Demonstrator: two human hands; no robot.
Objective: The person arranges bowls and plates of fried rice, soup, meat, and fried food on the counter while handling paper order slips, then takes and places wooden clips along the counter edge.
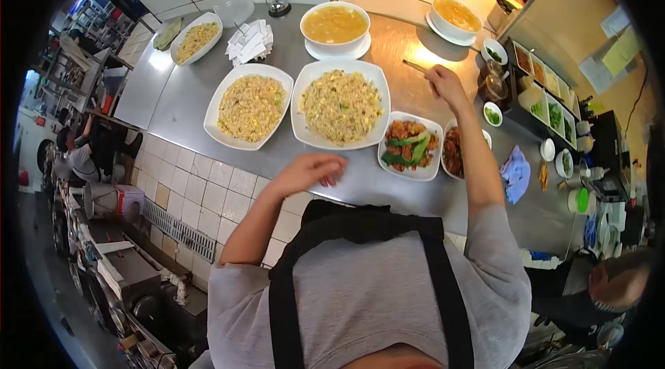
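Steel counter [405, 95] filled much of my distant feed, bearing two large rice plates [297, 95] and, farther back, two soup bowls [336, 46]. Before the plates, the left hand [310, 171] hung with half-curled fingers, seemingly gripping nothing. My right hand [447, 86] reached farther over, fingertips pinched on a slim stick-like item [414, 65], short of the bowls.

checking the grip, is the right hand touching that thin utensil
Touching: the head view shows the thin utensil jutting out from the right hand, which pinches its near end.
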